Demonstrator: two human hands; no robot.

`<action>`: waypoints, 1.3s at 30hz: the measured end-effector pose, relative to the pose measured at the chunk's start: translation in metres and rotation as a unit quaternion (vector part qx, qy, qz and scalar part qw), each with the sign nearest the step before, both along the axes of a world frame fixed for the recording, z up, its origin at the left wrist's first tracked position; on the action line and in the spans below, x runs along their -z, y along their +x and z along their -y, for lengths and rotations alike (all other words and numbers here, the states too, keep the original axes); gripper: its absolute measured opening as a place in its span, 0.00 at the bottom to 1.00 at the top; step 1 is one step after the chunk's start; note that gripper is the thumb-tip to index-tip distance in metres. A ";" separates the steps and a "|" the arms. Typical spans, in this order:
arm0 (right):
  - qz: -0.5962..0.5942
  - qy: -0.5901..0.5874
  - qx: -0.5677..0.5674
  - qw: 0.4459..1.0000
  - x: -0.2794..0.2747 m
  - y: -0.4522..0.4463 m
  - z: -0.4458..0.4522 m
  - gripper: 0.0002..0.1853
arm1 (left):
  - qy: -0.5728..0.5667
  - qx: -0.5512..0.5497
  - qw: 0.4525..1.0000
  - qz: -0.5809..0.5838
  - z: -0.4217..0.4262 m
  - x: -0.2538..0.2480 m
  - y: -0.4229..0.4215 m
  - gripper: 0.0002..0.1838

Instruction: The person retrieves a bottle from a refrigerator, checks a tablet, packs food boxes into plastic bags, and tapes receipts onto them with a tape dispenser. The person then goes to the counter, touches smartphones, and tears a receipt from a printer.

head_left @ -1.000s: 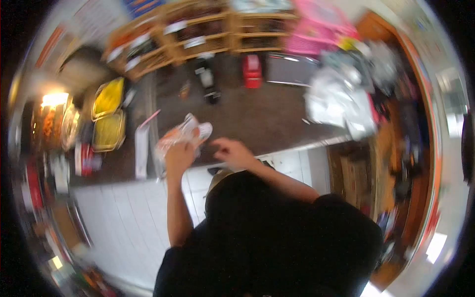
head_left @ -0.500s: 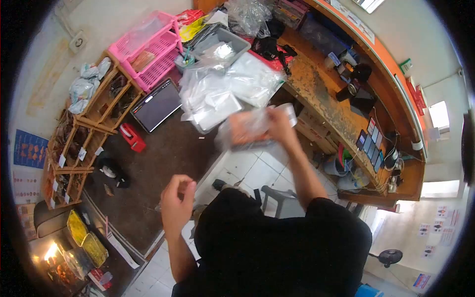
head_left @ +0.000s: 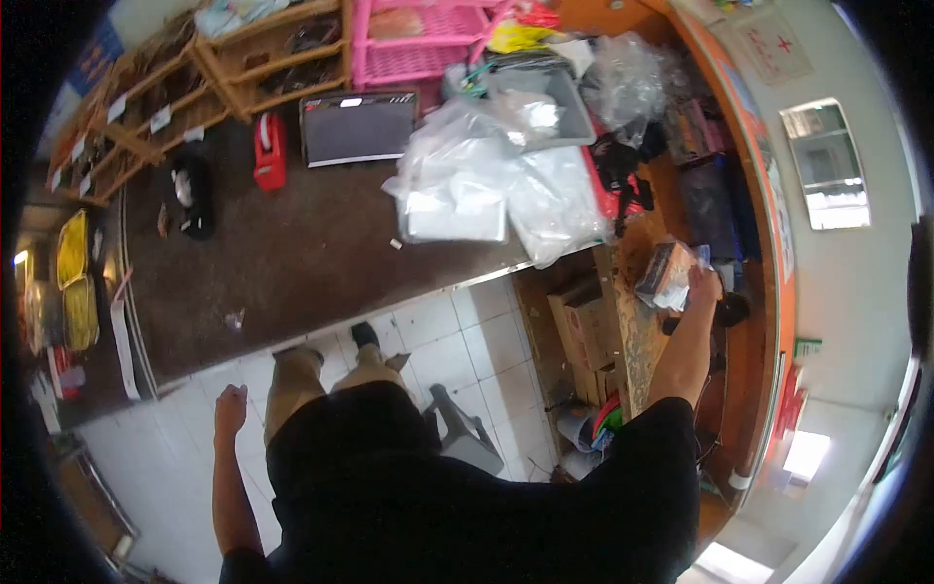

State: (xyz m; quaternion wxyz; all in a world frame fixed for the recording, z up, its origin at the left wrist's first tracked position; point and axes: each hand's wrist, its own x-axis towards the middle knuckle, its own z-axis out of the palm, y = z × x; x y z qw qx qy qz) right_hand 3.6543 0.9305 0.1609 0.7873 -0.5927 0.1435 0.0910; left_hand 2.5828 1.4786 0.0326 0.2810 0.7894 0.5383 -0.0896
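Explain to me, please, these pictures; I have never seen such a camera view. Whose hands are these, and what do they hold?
There is no machine here: a person works bare-handed. One camera, worn on the head, looks forward and down, so the wearer's black shirt shows at the bottom. The right hand grips a partly orange, plastic-wrapped package at the wooden counter; whether it rests there is unclear. The left hand is curled above the white tiled floor, with nothing visible in it. On the dark table are clear plastic bags and a red object, probably a tape dispenser.
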 end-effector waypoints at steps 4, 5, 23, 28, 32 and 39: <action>0.081 -0.248 -0.060 0.964 -0.027 -0.059 -0.124 0.13 | -0.154 -0.164 0.974 -0.001 0.044 0.035 -0.063 0.27; 0.124 -0.329 -0.138 0.926 -0.022 -0.076 -0.160 0.13 | -0.168 -0.191 0.967 0.028 0.052 0.033 -0.059 0.26; 0.509 -0.476 -0.436 0.569 0.093 -0.395 -0.558 0.21 | -0.174 -0.453 0.859 0.164 0.135 0.018 -0.053 0.19; 0.483 -0.505 -0.432 0.570 0.046 -0.358 -0.559 0.14 | -0.121 -0.399 0.891 0.181 0.166 0.024 -0.068 0.18; 0.532 -0.484 -0.352 0.600 0.014 -0.293 -0.542 0.19 | -0.036 -0.303 0.941 0.143 0.142 0.011 -0.053 0.16; 0.163 -0.171 -0.385 0.892 -0.056 -0.286 -0.539 0.18 | -0.007 -0.264 0.941 0.213 0.029 -0.061 0.052 0.13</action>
